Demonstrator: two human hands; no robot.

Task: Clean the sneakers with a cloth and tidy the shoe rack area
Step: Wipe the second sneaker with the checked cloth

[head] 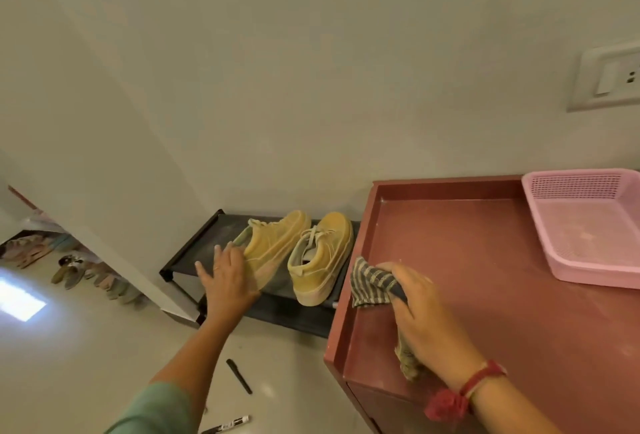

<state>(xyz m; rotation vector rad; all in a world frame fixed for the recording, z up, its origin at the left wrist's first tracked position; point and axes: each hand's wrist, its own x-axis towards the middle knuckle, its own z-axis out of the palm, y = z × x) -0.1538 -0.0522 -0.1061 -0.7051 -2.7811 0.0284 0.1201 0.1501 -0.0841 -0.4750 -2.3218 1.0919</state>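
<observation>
The left hand (228, 277), fingers spread, touches the tilted yellow sneaker (273, 243) on the black shoe rack (204, 246) while the right hand (426, 312) grips the striped cloth (370, 283) over the red bench (485, 260), so a hard push could knock that shoe off.

text: none legible | marker (225, 426) label: too blurred

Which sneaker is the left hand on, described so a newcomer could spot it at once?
Left of the red-brown cabinet, a low black shoe rack stands against the wall. On it, the target sneaker is the yellow one farther from the cabinet, touched by the left hand. Its yellow twin stands upright beside the cabinet; this one leans sideways.
</observation>
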